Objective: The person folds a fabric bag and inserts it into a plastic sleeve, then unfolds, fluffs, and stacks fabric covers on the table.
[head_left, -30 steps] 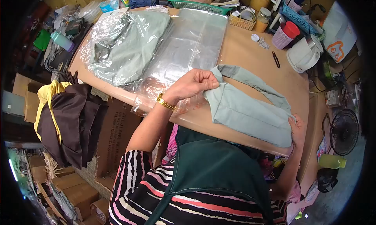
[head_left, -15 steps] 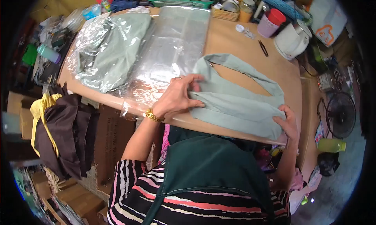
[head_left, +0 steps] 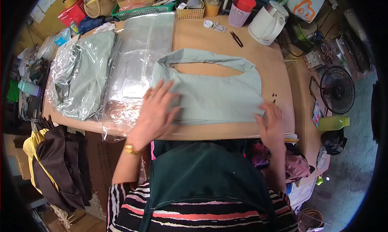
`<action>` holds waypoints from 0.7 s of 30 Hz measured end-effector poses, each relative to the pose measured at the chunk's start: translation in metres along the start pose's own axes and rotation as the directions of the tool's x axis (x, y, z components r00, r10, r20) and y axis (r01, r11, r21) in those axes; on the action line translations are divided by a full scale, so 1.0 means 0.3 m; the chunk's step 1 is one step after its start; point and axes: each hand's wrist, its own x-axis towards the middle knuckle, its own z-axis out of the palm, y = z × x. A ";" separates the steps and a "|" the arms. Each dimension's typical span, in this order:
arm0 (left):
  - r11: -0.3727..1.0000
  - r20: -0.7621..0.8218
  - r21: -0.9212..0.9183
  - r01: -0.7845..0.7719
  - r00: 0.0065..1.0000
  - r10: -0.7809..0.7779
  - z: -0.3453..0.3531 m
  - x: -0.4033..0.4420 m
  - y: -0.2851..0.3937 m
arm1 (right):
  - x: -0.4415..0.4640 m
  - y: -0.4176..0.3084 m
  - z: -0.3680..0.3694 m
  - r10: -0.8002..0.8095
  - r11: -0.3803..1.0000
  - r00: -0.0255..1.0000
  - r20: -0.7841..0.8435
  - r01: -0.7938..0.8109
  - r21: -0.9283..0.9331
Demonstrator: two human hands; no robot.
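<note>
A pale green cloth bag point(head_left: 220, 94) lies flat on the table in front of me, its loop strap stretched out toward the far side. My left hand point(head_left: 155, 110) is spread over the bag's left edge, fingers apart, a gold watch at the wrist. At the lower right corner of the bag, my right hand point(head_left: 271, 123) touches the edge with bent fingers, the thumb held apart from them. To the left are clear plastic sleeves point(head_left: 139, 50) in a flat stack. Beyond these, more pale green cloth point(head_left: 91, 70) lies under clear plastic.
Thread snips point(head_left: 237, 39) and a white tape roll point(head_left: 208, 24) lie at the back of the brown table point(head_left: 279, 70). A white kettle point(head_left: 266, 24), a pink cup point(head_left: 240, 15) and baskets line the far edge. Dark cloth point(head_left: 60, 163) hangs at the left; a black fan point(head_left: 337, 89) stands right.
The bag now lies straighter and flatter, its front side smoothed out. My left hand has gone from pinching its left end to lying spread on it; my right hand stays at the right end.
</note>
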 end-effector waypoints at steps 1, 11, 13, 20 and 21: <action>1.000 -0.024 -0.012 -0.019 1.000 0.019 0.024 0.052 0.051 | 0.034 -0.047 0.049 -0.040 0.996 0.998 -0.058 0.035 -0.079; 0.926 -0.104 0.163 0.340 0.939 -0.327 0.305 0.220 -0.129 | 0.110 0.073 0.350 -0.064 0.969 0.998 0.025 0.068 -0.239; 0.948 -0.049 0.167 0.271 0.962 -0.267 0.250 0.191 -0.085 | 0.134 0.106 0.300 -0.020 0.993 0.999 -0.048 0.014 -0.118; 0.982 0.244 -0.017 -0.188 0.952 0.186 0.145 0.091 0.091 | 0.323 0.256 0.095 0.164 0.984 0.947 -0.276 -0.138 0.112; 0.983 0.198 -0.056 -0.176 0.963 0.183 0.146 0.088 0.054 | 0.352 0.247 0.087 0.101 0.988 0.950 -0.296 -0.060 0.143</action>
